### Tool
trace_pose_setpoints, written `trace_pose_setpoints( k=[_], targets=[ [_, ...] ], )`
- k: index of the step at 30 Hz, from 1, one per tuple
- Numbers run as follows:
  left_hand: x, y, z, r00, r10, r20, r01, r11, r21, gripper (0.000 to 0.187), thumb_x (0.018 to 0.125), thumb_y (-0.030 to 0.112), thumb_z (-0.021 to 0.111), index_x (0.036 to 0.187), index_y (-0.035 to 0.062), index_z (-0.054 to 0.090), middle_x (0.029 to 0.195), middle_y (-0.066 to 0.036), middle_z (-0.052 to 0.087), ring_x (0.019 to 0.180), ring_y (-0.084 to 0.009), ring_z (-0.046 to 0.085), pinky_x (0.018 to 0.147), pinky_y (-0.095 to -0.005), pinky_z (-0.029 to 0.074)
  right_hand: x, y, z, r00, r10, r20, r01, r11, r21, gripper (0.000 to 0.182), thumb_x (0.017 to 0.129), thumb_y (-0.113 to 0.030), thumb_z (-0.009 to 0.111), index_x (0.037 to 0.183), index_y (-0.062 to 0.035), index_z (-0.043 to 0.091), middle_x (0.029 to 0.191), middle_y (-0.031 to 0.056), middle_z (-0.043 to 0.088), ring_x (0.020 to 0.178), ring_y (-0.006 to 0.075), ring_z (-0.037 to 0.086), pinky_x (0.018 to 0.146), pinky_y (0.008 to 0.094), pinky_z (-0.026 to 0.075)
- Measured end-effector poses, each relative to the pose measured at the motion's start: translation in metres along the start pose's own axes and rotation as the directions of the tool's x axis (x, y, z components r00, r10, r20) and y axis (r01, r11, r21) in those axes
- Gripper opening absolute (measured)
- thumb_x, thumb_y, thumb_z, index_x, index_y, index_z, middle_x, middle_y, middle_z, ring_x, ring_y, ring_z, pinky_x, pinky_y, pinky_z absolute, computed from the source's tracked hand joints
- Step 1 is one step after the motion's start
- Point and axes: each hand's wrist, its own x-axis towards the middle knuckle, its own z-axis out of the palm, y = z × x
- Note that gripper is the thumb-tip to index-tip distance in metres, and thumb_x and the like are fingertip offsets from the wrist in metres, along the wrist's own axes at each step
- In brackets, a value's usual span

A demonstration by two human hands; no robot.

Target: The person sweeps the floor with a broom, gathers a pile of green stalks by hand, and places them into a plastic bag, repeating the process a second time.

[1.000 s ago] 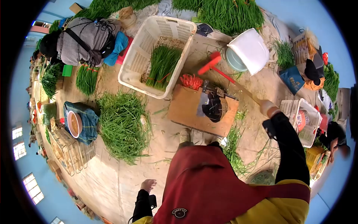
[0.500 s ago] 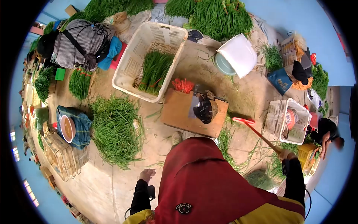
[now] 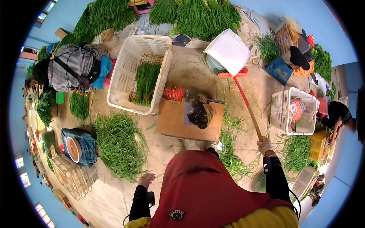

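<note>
My right hand, in a light glove, is wrapped round the wooden end of a long broom handle. The red broom head rests at the far end, by the lower edge of a white lid or cover over a greenish tub. Nothing is in my left hand, which hangs with fingers apart low on the left, near a heap of loose green stalks. Ahead of me stands a low wooden board with dark gloves and red ties on it.
A white crate holds green bundles beyond the board. At the upper left another person bends down. Another white crate stands right, near a second person. Scattered stalks lie beside the board. A pink basin is on the left.
The broom has swung forward and away from me, its head now by the tub. My right arm has extended forward. The whole view has shifted slightly.
</note>
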Motion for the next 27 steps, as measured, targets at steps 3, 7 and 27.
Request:
trace_pose_setpoints(
  k=[3,7,27],
  targets=[
    [0.001,-0.011,0.006,1.0,-0.026,0.0,0.026,1.0,0.007,0.029,0.079,0.026,0.053,0.099,0.0056,0.06,0.083,-0.002,0.065,0.074,-0.0115,0.059,0.062,-0.0261,0.044,0.029,0.024,0.021,0.999,-0.042,0.005,0.043,0.997,-0.069,0.032,0.075,-0.009,0.055,0.107,-0.0055,0.054,0.058,0.0058,0.052,0.045,0.0133,0.048,0.041,0.03,0.039],
    [0.013,-0.028,0.016,0.995,-0.092,0.046,0.087,0.992,0.095,0.032,0.076,0.028,0.055,0.098,0.0056,0.06,0.081,-0.002,0.065,0.073,-0.0108,0.059,0.06,-0.0248,0.044,0.036,-0.007,0.027,0.998,-0.057,0.01,0.055,0.982,0.182,0.031,0.077,-0.01,0.055,0.108,-0.0067,0.053,0.058,0.0033,0.05,0.043,0.0117,0.046,0.038,0.0283,0.037],
    [0.005,0.002,0.04,0.998,-0.024,0.057,0.017,0.993,0.116,0.032,0.079,0.03,0.053,0.099,0.0054,0.061,0.085,-0.003,0.065,0.074,-0.0124,0.058,0.063,-0.0265,0.044,-0.104,0.12,-0.015,0.952,0.118,0.282,0.029,0.884,-0.467,0.057,0.08,-0.02,0.049,0.133,-0.0254,0.029,0.083,0.0237,0.06,0.081,0.0392,0.057,0.066,0.0437,0.045]
  ],
)
